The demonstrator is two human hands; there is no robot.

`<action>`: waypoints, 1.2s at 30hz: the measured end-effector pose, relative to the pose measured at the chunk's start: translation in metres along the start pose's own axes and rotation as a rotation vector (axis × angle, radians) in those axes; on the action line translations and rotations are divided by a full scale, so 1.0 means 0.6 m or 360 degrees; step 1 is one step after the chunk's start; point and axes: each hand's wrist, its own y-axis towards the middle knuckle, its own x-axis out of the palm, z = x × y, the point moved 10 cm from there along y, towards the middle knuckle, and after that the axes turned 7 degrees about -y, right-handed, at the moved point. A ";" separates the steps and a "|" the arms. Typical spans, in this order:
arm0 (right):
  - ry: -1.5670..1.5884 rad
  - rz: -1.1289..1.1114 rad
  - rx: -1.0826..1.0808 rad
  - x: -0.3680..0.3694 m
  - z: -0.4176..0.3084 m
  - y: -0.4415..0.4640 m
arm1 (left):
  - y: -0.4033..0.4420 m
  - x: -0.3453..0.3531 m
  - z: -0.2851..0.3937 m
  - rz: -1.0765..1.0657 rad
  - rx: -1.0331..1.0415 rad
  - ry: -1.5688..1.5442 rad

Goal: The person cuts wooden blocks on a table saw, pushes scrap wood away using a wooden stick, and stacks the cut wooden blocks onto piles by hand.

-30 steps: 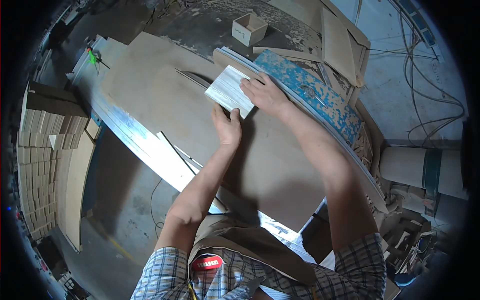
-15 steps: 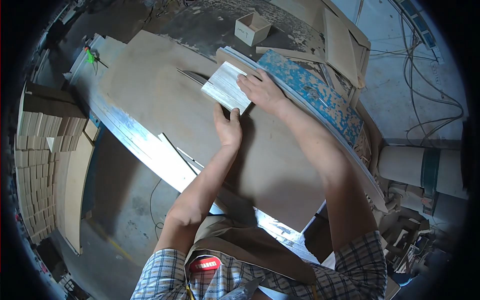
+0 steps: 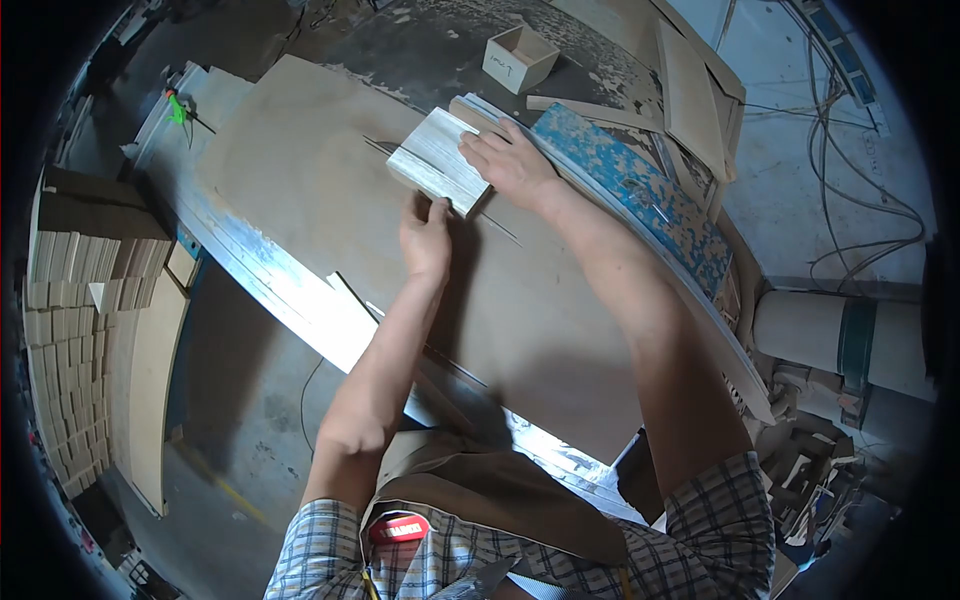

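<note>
A pale wood-grained block (image 3: 437,158) lies on the brown board surface (image 3: 300,150), beside the long straight rail (image 3: 590,190). My right hand (image 3: 508,165) rests on the block's right part, fingers over its top face. At the block's near edge, my left hand (image 3: 426,232) presses with fingertips and thumb; what its fingers do under the edge is partly hidden. A thin dark slot with a blade-like edge (image 3: 377,145) shows at the block's left, and a narrow slit runs out on its right side.
A small open wooden box (image 3: 520,60) stands beyond the rail, near a blue chipped panel (image 3: 635,190) and wood offcuts. Stacked wooden pieces (image 3: 70,340) stand at the left. A green-handled object (image 3: 177,106) lies at the far left corner, and cables hang at the right.
Both hands and the block have moved left and slightly away from me. The block now covers more of the blade-like edge, and a slit shows on its right.
</note>
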 end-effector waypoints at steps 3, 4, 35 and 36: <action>0.0033 0.0026 0.0017 0.001 0.000 0.020 | -0.019 -0.081 0.021 0.0177 -0.0054 -0.0060; 0.0036 0.0028 0.0017 0.003 0.000 0.026 | -0.024 -0.110 0.028 0.0155 0.0019 -0.0034; 0.0348 -0.0173 -0.0305 -0.031 -0.242 0.631 | 0.189 -0.509 0.135 0.0344 0.0005 -0.0264; 0.0352 -0.0169 -0.0307 -0.049 -0.266 0.623 | 0.206 -0.517 0.142 0.0405 0.0015 -0.0301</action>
